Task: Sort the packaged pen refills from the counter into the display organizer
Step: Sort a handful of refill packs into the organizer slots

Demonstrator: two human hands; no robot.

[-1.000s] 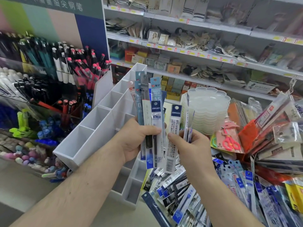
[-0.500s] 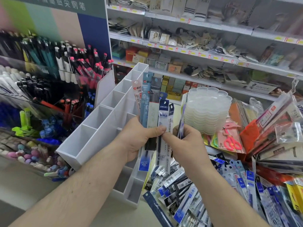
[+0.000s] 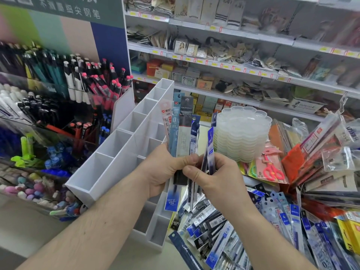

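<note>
I am partway through the sorting, at the stage of fanning and reading packs before any of them goes into a slot. My left hand [image 3: 165, 172] grips a bunch of refill packs [image 3: 180, 137], fingers curled behind and thumb pressed across the front, so the packs stand upright in a loose fan in front of the organizer [image 3: 124, 145]. My right hand [image 3: 218, 176] pinches a few more blue packs [image 3: 209, 151] between thumb and curled fingers, touching the right edge of the left-hand bunch. The packs are long, thin, flat plastic sleeves with printed card headers: one pinkish, one pale blue, one dark grey, and several with deep blue tops; each has a hang hole near the top. They look slippery and floppy, so I judge they could slide out of the fan if my thumb eases. The organizer is a white stepped rack of open square slots, running from near left to far right, and the slots I can see look bare. The pile of refills [image 3: 243, 230] lies on the counter at the near right, well spread. Next I expect to match one type, peel it from the fan, and drop it upright into a slot.
</note>
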